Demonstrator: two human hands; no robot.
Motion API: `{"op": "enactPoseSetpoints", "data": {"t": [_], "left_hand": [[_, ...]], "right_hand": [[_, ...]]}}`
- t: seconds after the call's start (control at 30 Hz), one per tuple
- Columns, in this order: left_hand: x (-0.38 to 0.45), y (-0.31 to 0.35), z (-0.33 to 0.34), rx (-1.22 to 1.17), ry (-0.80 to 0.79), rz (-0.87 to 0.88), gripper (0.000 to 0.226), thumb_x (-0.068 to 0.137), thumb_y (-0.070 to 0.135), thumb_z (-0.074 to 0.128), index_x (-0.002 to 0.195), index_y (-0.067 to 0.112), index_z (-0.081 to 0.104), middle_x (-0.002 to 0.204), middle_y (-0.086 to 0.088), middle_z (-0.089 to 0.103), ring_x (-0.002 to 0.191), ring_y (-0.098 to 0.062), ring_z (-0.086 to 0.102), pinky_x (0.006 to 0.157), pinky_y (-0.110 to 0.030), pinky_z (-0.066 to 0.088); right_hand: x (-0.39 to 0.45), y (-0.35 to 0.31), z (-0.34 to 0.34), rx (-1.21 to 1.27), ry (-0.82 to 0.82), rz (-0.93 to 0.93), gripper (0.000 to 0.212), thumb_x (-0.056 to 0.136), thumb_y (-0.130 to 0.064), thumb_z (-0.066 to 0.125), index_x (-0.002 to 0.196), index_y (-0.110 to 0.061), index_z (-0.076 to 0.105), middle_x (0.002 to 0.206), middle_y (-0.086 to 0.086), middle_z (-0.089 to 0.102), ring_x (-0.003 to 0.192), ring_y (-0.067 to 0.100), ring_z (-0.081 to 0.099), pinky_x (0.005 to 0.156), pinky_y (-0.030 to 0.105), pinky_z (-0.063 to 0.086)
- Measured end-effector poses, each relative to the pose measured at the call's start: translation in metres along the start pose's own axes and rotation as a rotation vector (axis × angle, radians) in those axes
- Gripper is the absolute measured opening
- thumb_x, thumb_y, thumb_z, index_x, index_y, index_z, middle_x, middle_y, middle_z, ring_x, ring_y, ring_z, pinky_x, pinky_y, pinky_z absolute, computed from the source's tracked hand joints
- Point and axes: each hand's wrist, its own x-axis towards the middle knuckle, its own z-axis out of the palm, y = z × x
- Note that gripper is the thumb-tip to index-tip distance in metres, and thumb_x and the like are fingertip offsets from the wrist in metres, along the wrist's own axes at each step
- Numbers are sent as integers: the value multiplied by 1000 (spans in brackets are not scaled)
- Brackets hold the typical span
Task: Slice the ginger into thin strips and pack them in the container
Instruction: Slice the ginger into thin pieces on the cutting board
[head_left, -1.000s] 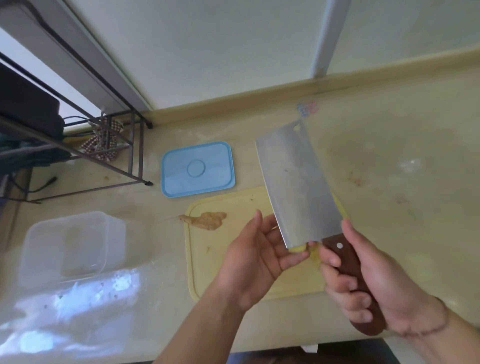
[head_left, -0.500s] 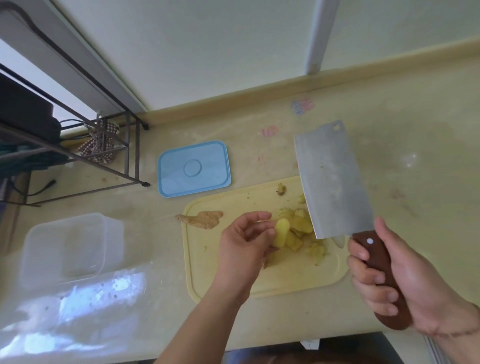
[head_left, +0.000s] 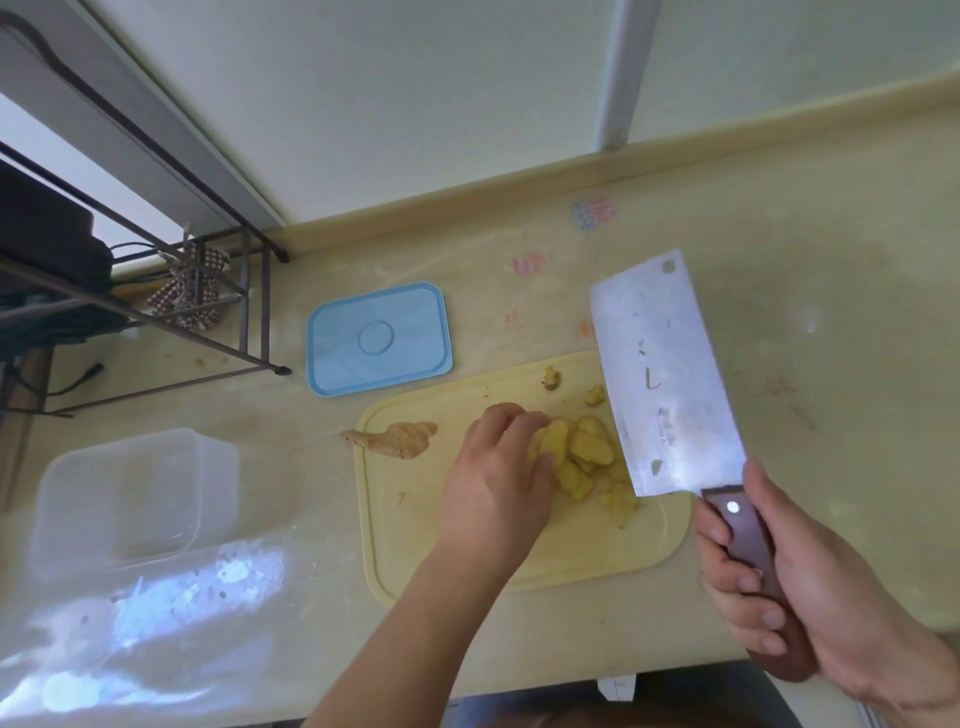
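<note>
Steel cleaver (head_left: 660, 374) x1, right hand (head_left: 810, 587), 1 lid (head_left: 378, 338)

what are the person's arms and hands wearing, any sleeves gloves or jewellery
Both hands are bare, with no gloves and no rings visible. The left hand leads into a forearm that is uncovered all the way to the bottom edge of the picture, so no sleeve shows. The right hand has a thin line around its wrist, maybe a cord or band; it is too small to tell. No watch is visible.
</note>
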Motion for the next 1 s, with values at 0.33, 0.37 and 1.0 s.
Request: {"op": "enactPoseSetpoints", "data": {"t": [0.33, 0.37, 1.0], "left_hand": [[-47, -49, -10, 131, -59, 64, 63, 70, 49, 78, 119, 14, 59, 130, 0, 55, 119, -20, 52, 102, -45, 46], [-48, -50, -8, 115, -62, 55, 62, 70, 48, 77, 119, 13, 59, 130, -1, 56, 119, -21, 52, 101, -45, 46], [-55, -53, 2, 126, 87, 237, 29, 81, 26, 82, 101, 7, 74, 125, -8, 64, 115, -32, 56, 102, -34, 45]], "right_hand": [[7, 22, 35, -718, -6, -133, 52, 89, -58, 34, 71, -9, 37, 57, -1, 26, 42, 8, 24, 40, 16, 24], [9, 24, 36, -763, -2, -141, 51, 90, -57, 33, 71, -9, 37, 55, -4, 27, 41, 5, 25, 41, 13, 24], [11, 32, 58, -1082, 144, -256, 60, 81, -68, 23, 66, -15, 45, 56, 3, 50, 51, 9, 45, 57, 28, 40]]}}
